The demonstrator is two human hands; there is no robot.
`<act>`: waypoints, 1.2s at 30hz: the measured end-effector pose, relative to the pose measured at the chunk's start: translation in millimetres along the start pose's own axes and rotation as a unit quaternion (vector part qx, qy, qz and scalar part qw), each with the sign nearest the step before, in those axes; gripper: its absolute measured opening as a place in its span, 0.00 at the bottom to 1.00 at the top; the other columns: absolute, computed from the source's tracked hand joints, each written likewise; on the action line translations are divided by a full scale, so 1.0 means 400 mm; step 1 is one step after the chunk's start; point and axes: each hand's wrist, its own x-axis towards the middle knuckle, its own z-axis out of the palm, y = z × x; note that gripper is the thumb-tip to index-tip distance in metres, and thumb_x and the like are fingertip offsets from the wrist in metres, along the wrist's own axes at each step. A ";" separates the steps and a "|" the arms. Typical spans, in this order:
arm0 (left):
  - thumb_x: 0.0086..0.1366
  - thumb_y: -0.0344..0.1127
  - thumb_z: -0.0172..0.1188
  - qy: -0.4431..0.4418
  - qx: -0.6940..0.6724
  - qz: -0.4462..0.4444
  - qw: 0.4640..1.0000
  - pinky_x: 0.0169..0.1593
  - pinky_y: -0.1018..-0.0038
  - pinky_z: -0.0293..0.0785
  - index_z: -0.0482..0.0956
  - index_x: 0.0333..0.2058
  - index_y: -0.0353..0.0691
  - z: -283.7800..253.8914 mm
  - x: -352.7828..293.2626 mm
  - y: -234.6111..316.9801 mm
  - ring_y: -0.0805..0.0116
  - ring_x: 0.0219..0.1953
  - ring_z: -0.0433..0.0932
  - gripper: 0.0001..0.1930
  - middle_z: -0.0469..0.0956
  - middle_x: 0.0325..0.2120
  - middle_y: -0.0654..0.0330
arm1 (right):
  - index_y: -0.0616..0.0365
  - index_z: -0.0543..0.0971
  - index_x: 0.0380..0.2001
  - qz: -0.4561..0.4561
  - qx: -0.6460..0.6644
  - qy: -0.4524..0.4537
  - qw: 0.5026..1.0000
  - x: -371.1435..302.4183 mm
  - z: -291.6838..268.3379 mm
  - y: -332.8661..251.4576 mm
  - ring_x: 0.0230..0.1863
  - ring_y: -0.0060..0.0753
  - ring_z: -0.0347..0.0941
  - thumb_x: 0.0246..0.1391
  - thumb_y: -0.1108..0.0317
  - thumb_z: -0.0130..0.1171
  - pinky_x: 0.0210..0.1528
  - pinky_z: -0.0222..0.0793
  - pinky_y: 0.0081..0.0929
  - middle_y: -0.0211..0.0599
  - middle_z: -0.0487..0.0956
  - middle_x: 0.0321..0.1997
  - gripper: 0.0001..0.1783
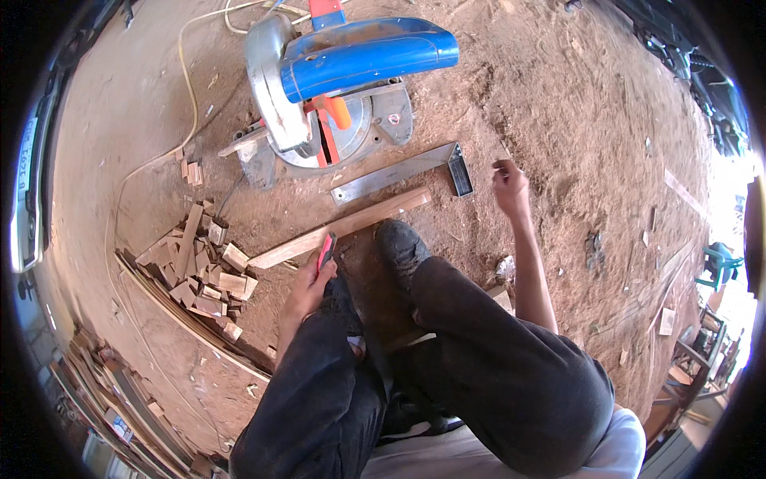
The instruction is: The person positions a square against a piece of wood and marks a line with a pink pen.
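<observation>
Red tool (326, 251), slim and with a dark edge, stands up out of the left hand (307, 289), just on the near side of a long wooden strip (343, 225); its exact kind is hard to make out. The left fingers are closed around its lower part, pinching it against the thumb. The right hand (511, 190) is well apart to the right, its fingers curled inward; I cannot tell whether they pinch anything small. Nearest to it is a metal square (399, 172), its long blade running left and its dark, short arm pointing toward the near side. The strip lies slantwise on the sandy ground (590, 136), its left end nearer than its right, between the square and the person's dark shoes (400, 246). Beyond the square stands a mitre saw (367, 60) with a blue housing, a grey blade guard and an orange handle. To the left of the strip is a heap of short wood offcuts (199, 275), and a yellowish cable (185, 68) curves over the ground at the far left. At the right edge is a green stool (722, 263).
</observation>
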 end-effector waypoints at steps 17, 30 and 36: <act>0.78 0.46 0.47 0.032 0.028 -0.023 0.999 0.48 0.68 0.68 0.70 0.52 0.37 -0.040 -0.037 0.103 0.63 0.39 0.72 0.17 0.73 0.33 0.55 | 0.61 0.82 0.47 -0.082 0.084 -0.067 0.991 -0.077 0.063 -0.115 0.48 0.37 0.83 0.60 0.74 0.63 0.47 0.81 0.31 0.41 0.84 0.48 0.12; 0.69 0.37 0.64 -0.008 0.045 0.146 0.988 0.46 0.70 0.73 0.77 0.46 0.37 -0.049 0.029 0.129 0.65 0.38 0.77 0.12 0.79 0.35 0.57 | 0.60 0.79 0.52 -0.105 0.287 -0.380 0.873 -0.302 0.190 -0.545 0.43 0.26 0.80 0.63 0.69 0.64 0.48 0.77 0.26 0.39 0.84 0.42 0.16; 0.66 0.37 0.67 -0.027 0.134 0.128 0.982 0.53 0.64 0.73 0.79 0.48 0.39 -0.019 0.016 0.128 0.53 0.47 0.79 0.15 0.80 0.43 0.51 | 0.63 0.79 0.47 -0.027 0.253 -0.423 0.870 -0.328 0.239 -0.447 0.42 0.26 0.80 0.64 0.68 0.62 0.46 0.76 0.28 0.38 0.83 0.40 0.12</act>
